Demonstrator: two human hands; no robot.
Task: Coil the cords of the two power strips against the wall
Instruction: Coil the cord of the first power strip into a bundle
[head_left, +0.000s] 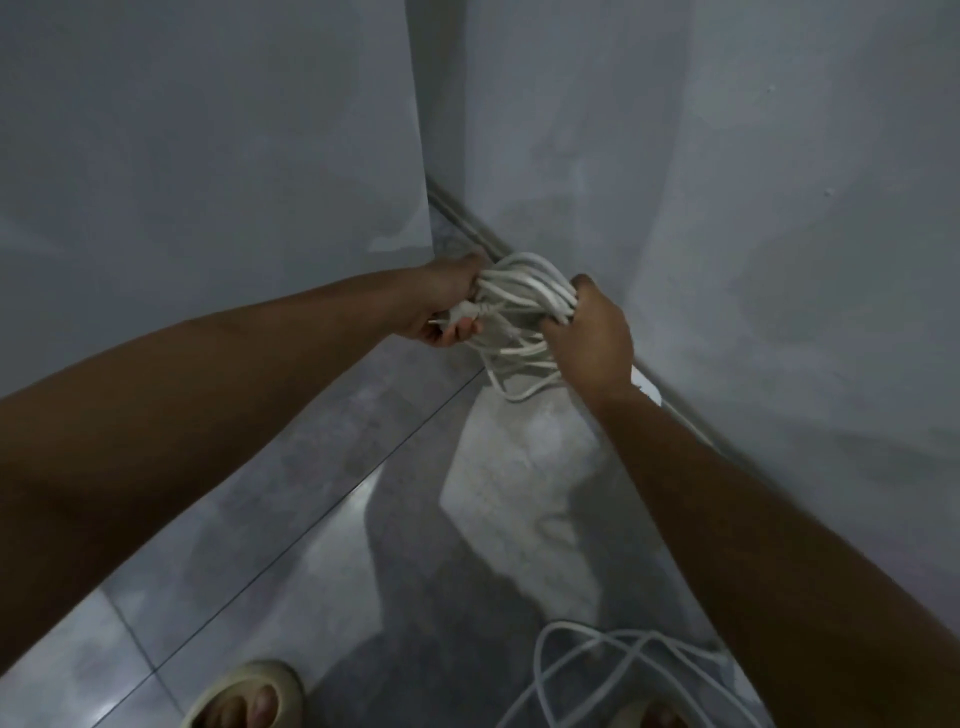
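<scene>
Left hand (447, 301): grips the coiled cord (519, 306) and its plug (465, 313), keeping the loops together.
Right hand (592, 338): clasps the coil's other side.
Loose cord (597, 670): on the floor (311, 519), uncoiled.

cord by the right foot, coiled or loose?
Loose. The second white cord sprawls in open, crossing loops on the floor tiles, untouched, while both hands grip the bundled cord near the wall.

**Dim, soft view with wide-angle bending**

Light is low and bluish-grey. A pale bright patch lies on the floor (519, 467) near the right wall (779, 208), crossed by dark arm shadows. A faint sheen marks the left tiles. Detail is soft throughout; straight edges bow toward the frame's borders.
</scene>
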